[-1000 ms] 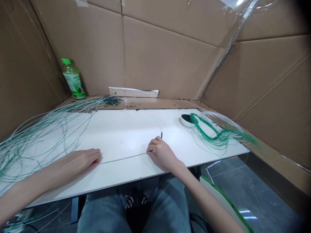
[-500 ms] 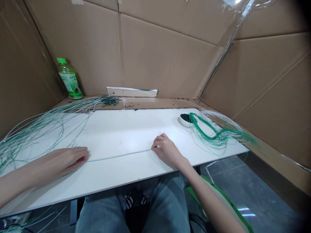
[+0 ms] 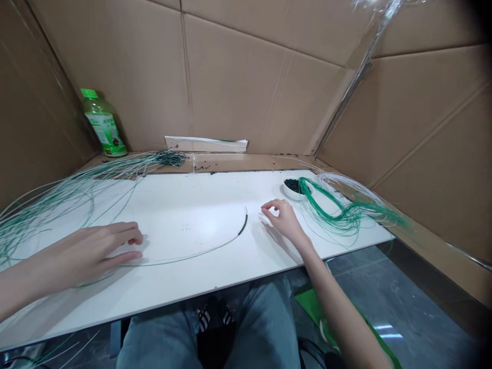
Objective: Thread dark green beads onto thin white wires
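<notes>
A thin pale green cord (image 3: pixel 200 254) lies on the white tabletop (image 3: pixel 230 189), curving up to the right. Near its free end sits a short dark sleeve of what look like tiny beads (image 3: pixel 243 225). My left hand (image 3: pixel 103 251) is over the cord's left part, thumb and fingers apart; the cord passes by the thumb. Off the cord's right end is my right hand (image 3: pixel 282 218), its thumb and forefinger tips close but loosely curled, with nothing visible in them. A white bowl of small dark beads (image 3: pixel 292 186) stands behind it to the right.
Green and white cords (image 3: pixel 346 215) lie looped beside the bowl. At left spreads a big bundle of beaded cords (image 3: pixel 115 166). A green bottle (image 3: pixel 103 125) stands in the back left corner. Cardboard walls (image 3: pixel 234 77) enclose the table.
My right hand has let go of the cord's beaded end and moved right. The cord, straight before, now curves slack. My left hand's fingers have spread apart.
</notes>
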{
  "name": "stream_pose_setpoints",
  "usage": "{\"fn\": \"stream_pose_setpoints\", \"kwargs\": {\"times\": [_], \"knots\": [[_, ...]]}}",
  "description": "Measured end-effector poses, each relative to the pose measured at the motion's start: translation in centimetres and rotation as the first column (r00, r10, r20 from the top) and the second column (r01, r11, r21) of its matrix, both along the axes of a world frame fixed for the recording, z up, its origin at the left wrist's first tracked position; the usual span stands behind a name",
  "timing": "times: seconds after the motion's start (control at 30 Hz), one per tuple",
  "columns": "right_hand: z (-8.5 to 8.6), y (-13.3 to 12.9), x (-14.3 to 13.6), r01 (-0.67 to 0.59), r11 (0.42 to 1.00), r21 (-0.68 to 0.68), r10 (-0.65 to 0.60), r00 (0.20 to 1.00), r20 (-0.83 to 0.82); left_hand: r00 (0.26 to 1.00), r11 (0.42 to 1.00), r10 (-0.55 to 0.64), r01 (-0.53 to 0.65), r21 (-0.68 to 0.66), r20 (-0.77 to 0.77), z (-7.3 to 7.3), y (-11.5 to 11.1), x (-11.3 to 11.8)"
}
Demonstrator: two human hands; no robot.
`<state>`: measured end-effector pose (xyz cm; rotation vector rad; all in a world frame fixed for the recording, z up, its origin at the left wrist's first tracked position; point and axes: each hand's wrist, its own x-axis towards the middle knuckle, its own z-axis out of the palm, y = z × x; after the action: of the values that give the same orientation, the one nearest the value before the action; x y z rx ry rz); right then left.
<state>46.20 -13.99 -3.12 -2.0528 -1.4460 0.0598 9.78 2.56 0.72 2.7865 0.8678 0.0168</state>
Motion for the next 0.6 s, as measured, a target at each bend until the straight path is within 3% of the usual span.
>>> {"fn": "stream_pose_setpoints", "kwargs": {"times": [0.03,0.13,0.2,0.3,0.4,0.6], "knots": [[-0.1,0.4,0.3,0.013,1.000,-0.025,-0.013,1.000,-0.012,0.998,0.999,-0.020,0.018,-0.037,-0.055,0.4,-0.6,1.3],[-0.4,2.2,-0.1,0.021,0.994,-0.107,-0.028,0.998,-0.062,0.991,0.992,-0.126,0.127,0.015,-0.053,1.1,-3.1,6.8],[-0.6,3.6,-0.8,0.024,0.988,-0.154,-0.041,0.994,-0.106,0.976,0.974,-0.214,0.217,0.063,-0.048,0.7,-4.9,10.9],[-0.8,5.2,-1.5,0.012,0.981,-0.191,-0.048,0.982,-0.184,0.969,0.966,-0.247,0.249,0.072,-0.027,-0.8,-6.5,15.5],[-1.0,5.7,-1.5,-0.018,0.982,-0.185,-0.033,0.963,-0.268,0.967,0.966,-0.253,0.252,0.053,0.015,-2.0,-6.9,17.4],[-1.0,5.4,-1.3,-0.077,0.996,-0.050,0.040,0.855,-0.517,0.962,0.971,-0.212,0.227,-0.078,0.170,-3.0,-6.7,16.9]]}}
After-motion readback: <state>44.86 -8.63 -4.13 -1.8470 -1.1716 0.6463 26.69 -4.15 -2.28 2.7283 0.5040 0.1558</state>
